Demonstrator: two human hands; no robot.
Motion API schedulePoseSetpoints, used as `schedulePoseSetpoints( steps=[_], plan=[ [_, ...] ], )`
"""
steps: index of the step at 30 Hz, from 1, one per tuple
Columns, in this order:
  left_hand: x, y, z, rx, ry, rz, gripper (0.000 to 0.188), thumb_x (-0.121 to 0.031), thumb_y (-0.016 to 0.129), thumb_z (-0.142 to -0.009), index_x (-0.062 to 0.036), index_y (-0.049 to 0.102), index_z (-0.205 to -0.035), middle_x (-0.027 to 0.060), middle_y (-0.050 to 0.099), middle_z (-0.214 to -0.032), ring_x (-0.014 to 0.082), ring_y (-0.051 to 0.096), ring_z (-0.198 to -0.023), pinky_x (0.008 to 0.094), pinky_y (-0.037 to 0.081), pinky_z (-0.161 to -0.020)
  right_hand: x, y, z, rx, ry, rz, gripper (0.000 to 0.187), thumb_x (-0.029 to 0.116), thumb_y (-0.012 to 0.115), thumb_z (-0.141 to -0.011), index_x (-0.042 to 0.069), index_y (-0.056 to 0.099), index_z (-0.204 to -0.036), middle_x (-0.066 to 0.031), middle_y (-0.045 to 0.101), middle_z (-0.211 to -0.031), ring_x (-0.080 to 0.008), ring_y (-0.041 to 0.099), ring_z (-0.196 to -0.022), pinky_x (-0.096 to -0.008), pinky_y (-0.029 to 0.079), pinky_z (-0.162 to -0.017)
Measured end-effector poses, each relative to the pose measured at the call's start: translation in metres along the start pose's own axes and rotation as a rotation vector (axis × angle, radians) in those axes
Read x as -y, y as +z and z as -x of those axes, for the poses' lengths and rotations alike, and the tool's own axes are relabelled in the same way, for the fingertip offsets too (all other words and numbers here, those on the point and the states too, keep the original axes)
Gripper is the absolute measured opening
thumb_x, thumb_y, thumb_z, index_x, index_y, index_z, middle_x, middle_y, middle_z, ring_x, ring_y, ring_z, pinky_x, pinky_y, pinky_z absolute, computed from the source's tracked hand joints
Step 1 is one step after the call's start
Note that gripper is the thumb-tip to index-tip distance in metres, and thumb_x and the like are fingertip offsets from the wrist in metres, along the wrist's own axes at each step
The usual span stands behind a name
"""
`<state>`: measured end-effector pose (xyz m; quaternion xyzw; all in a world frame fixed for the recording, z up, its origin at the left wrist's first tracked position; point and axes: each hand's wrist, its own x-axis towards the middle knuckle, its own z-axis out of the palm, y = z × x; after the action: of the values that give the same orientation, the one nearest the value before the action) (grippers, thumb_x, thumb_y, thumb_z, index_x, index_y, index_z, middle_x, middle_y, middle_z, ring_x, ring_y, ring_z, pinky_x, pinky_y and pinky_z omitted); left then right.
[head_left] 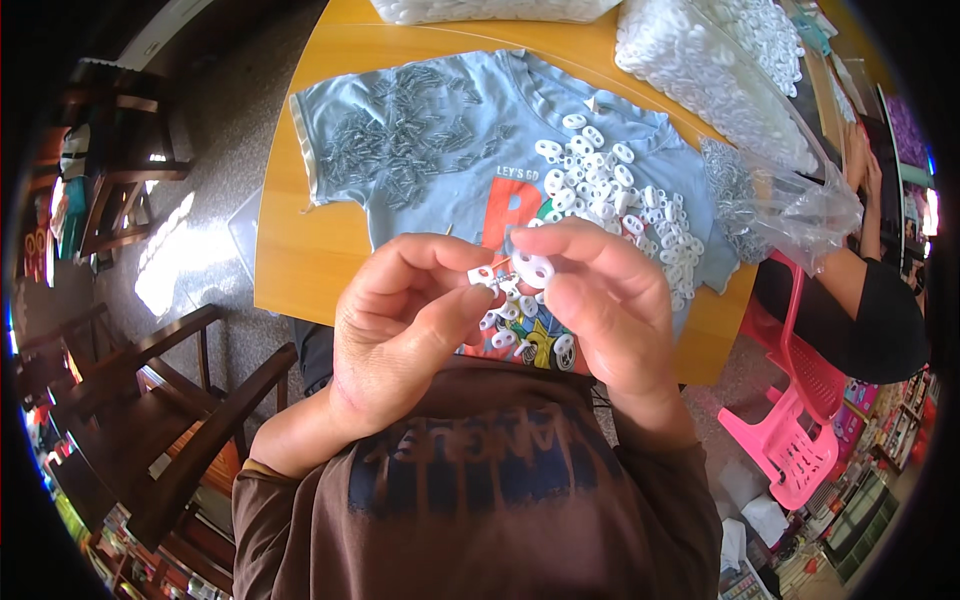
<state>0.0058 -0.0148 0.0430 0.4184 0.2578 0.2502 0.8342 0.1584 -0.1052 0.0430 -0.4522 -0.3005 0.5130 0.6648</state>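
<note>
My left hand (400, 330) is closed in a pinch on a small white plastic piece (482, 273), with what looks like a tiny metal spring (504, 280) beside it. Close to it, my right hand (615, 320) pinches a larger white oval piece (533, 269) with two holes, like a cord-lock shell. The two pieces are held near each other; fingers hide whether they touch. Below them, several white pieces (503, 339) lie on a light blue T-shirt (425, 215) spread out flat. Farther off are a heap of white two-hole pieces (600, 190) and scattered metal springs (385, 140).
The shirt covers much of a yellow wooden table (280, 245). Clear bags of white pieces (700, 85) and springs (735, 195) lie at the right. Another person's forearm (868, 215) shows beyond them. A pink plastic chair (795, 430) stands right, a dark wooden armchair (150, 400) left.
</note>
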Motion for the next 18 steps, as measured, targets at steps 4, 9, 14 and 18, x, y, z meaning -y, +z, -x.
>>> schedulePoseSetpoints(
  steps=[4,9,14,18],
  plan=[
    [0.0005,-0.0007,0.0005,-0.017,0.003,-0.01,0.02,0.005,0.056,-0.083,0.0008,0.054,-0.103,0.0046,0.062,-0.088,0.0043,0.055,-0.073,0.0185,0.045,-0.065,0.0007,-0.0019,-0.0003,-0.015,0.028,0.015,0.022,0.006,0.055,-0.088,-0.003,0.057,-0.109,-0.0053,0.059,-0.099,-0.0067,0.052,-0.086,-0.021,0.043,-0.075],
    [0.0008,-0.0002,0.0,0.006,0.004,0.003,0.02,0.006,0.054,-0.084,0.0008,0.054,-0.103,0.0045,0.062,-0.088,0.0043,0.055,-0.075,0.0186,0.045,-0.066,0.0031,-0.0003,0.0006,-0.034,0.083,0.085,0.02,0.009,0.056,-0.089,-0.002,0.059,-0.104,-0.003,0.06,-0.093,-0.0038,0.052,-0.081,-0.0175,0.043,-0.071],
    [0.0046,-0.0012,0.0006,0.011,-0.009,-0.005,0.021,0.007,0.054,-0.084,0.0007,0.053,-0.104,0.004,0.061,-0.088,0.0037,0.053,-0.074,0.0181,0.044,-0.065,0.0046,0.0015,0.0012,-0.04,0.092,0.133,0.02,0.009,0.055,-0.089,-0.002,0.06,-0.105,-0.0016,0.06,-0.09,-0.0026,0.051,-0.079,-0.0165,0.042,-0.068],
    [0.0057,-0.0013,0.0006,0.011,-0.012,-0.02,0.022,0.007,0.054,-0.084,0.0007,0.053,-0.104,0.0035,0.061,-0.087,0.0029,0.051,-0.071,0.0176,0.042,-0.063,0.0056,0.0013,0.0012,-0.03,0.091,0.168,0.02,0.009,0.055,-0.089,-0.002,0.059,-0.106,-0.0027,0.06,-0.091,-0.0034,0.052,-0.078,-0.0172,0.043,-0.069]
  ],
)
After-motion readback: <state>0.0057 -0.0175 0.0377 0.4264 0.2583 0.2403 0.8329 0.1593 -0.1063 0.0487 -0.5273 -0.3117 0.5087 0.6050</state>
